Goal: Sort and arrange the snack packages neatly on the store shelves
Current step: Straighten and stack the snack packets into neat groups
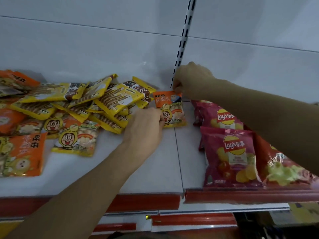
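An orange and yellow snack packet (170, 109) lies flat on the white shelf (155, 169), near the back by the slotted upright. My right hand (191, 81) pinches its top right corner. My left hand (146, 128) grips its lower left edge. To the left lies a loose heap of yellow biscuit-stick packets (114, 99) mixed with more orange packets (24, 152) and yellow cartoon-face packets (77, 138). On the right stand pink Lay's chip bags (231, 152) in a row, front to back.
A slotted white upright (183, 40) divides the back panel. A seam (177, 152) splits the shelf into two boards. A red price rail (241, 195) runs along the front edge. A red bag with green salad print (283, 166) lies right of the Lay's bags.
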Tool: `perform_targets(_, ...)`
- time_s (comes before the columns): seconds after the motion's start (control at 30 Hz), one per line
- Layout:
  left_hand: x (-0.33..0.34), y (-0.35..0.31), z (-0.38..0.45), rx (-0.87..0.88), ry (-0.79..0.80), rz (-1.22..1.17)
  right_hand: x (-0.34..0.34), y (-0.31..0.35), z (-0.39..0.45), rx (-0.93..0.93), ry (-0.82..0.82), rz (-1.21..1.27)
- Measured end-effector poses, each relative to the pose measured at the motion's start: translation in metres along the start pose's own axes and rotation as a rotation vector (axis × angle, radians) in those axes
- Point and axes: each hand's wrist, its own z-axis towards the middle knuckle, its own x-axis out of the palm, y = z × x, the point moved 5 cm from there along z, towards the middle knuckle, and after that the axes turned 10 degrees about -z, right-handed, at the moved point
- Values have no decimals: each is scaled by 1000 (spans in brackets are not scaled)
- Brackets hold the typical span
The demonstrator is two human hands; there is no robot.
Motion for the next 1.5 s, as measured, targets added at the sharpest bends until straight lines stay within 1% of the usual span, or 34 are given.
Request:
perform_targets(0.17,10,-5,14,-19,56,239,12,2,5,-39,28,-242)
perform_targets(0.3,16,-20,25,-35,120,342,11,6,3,-75,36,-375)
perform_targets(0.4,16,-26,27,-37,129,406,10,10,1,-105,36,-431)
perform_targets(0.53,17,-26,23,-14,115,415,13,12,0,-116,54,-447)
perform_targets(0.7,18,-21,21,41,80,344,10,10,3,-71,33,-440)
perform_targets(0.83,16,-17,18,107,66,303,10,8,2,-35,22,-387)
perform_targets(1.03,14,-14,16,173,70,254,10,-14,-6,20,54,-85)
perform_targets(1.2,10,-12,13,215,61,194,-6,-47,-17,160,-18,30)
perform_targets(1.3,10,-12,11,228,70,172,-7,-57,-25,172,34,63)
perform_targets(1.5,11,-11,8,221,103,178,3,-48,-34,181,138,108)
